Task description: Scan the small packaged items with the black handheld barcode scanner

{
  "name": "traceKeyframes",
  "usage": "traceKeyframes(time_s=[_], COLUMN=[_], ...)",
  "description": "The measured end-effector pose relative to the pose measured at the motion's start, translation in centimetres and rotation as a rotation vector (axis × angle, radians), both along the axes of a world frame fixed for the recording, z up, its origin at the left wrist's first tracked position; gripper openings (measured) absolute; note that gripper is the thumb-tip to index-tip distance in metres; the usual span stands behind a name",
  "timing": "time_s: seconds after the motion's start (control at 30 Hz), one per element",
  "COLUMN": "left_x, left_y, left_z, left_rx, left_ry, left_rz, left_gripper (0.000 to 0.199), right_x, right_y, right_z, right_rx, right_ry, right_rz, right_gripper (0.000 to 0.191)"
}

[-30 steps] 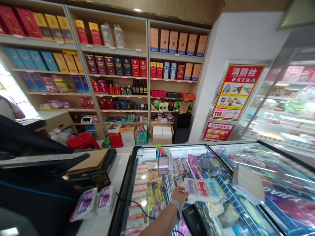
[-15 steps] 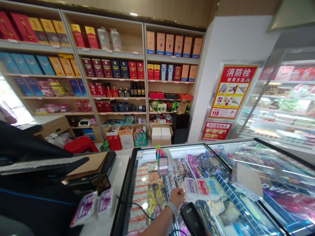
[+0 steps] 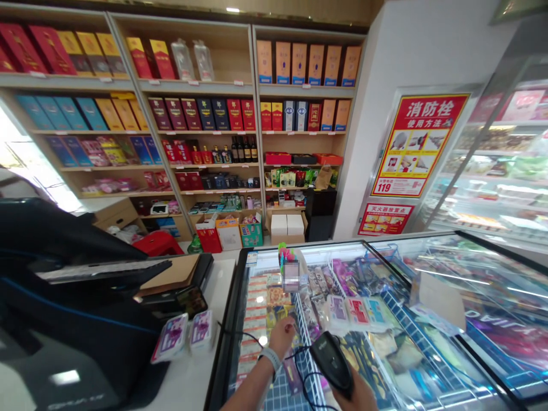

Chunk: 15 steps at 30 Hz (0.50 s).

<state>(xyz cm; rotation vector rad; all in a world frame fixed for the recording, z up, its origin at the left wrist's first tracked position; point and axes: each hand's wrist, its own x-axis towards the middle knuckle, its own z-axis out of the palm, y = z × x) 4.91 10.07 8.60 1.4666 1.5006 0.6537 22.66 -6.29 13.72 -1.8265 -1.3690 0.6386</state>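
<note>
My left hand (image 3: 282,335), with a pale band on its wrist, hovers over the glass top of the freezer, its fingers curled; whether anything is in them cannot be made out. To its right my right hand (image 3: 356,394) is wrapped round a black handheld scanner (image 3: 331,362) with a dark cable. Beyond the scanner, a row of clear packs lies on the glass: a purple-labelled pack (image 3: 337,310), a red-labelled pack (image 3: 357,311) and a blue-labelled pack (image 3: 376,311). Two purple-labelled packs (image 3: 172,337) (image 3: 201,329) sit on the white counter at the left.
A black checkout machine (image 3: 64,319) fills the left side. The freezer (image 3: 363,244) holds baskets of wrapped goods. On its glass stand a small item with colourful tops (image 3: 286,256) and, at right, an open carton (image 3: 440,299). Shelves of boxes (image 3: 214,134) line the back wall.
My left hand has moved left, away from the row of packs. My right hand now shows more at the bottom, still round the scanner. The whole view has shifted slightly.
</note>
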Motion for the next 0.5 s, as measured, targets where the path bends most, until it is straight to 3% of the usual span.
traceKeyframes(time_s=[0.17, 0.5], left_x=[-5.1, -15.8], left_y=[-1.1, -3.9], left_z=[-0.8, -1.0], left_rx=[0.069, 0.256], left_ry=[0.223, 0.589], left_rz=[-0.033, 0.081], left_gripper=[0.034, 0.038], right_x=[-0.8, -1.5], right_y=[0.2, 0.8], right_z=[0.4, 0.5], right_rx=[0.021, 0.01], right_ry=[0.038, 0.039], right_rz=[0.049, 0.147], right_gripper=[0.044, 0.047])
